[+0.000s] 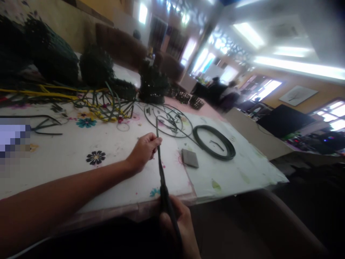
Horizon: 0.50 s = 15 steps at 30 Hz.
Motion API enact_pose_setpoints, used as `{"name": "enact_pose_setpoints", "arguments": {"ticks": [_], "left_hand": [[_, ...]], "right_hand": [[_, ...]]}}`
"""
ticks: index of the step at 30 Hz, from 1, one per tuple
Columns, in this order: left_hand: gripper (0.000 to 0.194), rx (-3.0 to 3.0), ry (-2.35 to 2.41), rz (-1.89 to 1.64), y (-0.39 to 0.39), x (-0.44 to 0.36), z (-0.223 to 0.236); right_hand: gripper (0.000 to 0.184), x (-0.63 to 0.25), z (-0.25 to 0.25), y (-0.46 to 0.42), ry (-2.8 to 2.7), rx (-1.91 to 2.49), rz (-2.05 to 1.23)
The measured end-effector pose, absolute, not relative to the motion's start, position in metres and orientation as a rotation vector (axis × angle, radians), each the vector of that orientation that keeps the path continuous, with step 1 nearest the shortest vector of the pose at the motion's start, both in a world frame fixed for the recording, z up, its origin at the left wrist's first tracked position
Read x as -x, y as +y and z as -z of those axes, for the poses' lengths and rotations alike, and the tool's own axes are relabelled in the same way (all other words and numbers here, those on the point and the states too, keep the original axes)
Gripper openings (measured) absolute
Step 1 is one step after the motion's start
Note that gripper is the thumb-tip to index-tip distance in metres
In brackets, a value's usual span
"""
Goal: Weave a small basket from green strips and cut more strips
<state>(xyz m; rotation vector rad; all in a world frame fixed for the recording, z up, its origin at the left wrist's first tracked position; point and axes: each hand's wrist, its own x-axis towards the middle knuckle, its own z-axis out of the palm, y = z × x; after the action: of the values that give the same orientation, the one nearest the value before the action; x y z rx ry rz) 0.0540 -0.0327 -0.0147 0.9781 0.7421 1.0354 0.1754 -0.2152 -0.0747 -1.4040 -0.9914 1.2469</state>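
A thin dark green strip [157, 130] is pinched between the thumb and fingers of my left hand [147, 149], above the flowered tablecloth. The strip runs on past the table's near edge towards my right hand [183, 219], lower in the view. My right hand is closed around a long, dark, narrow object [166, 201] in line with the strip; blur and shadow hide its exact kind. Beyond my left hand lie loose rings of thin strip [172, 136]. To the right are a thick coil of dark green strip [229, 154] and a small grey square block [190, 158].
Dark green woven baskets [152, 84] stand along the table's far side, with smaller ones [196, 102] behind the rings. An open frame of green and yellow strips [107, 108] lies at the left. A dark monitor [285, 120] stands on another table, and people sit farther back.
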Motion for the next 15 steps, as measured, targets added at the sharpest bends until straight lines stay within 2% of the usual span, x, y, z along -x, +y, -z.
{"name": "enact_pose_setpoints", "arguments": {"ticks": [7, 11, 15], "left_hand": [[0.029, -0.993, 0.740, -0.991, -0.0437, -0.0587, 0.0169], [0.028, -0.986, 0.743, -0.997, -0.0415, -0.0578, 0.0189], [0.026, -0.974, 0.743, -1.025, -0.0342, -0.0541, 0.0179]], "right_hand": [[0.052, -0.1734, 0.0734, -0.2132, -0.967, 1.387, -1.241], [0.044, -0.1750, 0.0686, -0.2122, -1.070, 1.399, -1.149], [0.038, -0.1737, 0.0683, -0.2140, -1.077, 1.391, -1.194]]}}
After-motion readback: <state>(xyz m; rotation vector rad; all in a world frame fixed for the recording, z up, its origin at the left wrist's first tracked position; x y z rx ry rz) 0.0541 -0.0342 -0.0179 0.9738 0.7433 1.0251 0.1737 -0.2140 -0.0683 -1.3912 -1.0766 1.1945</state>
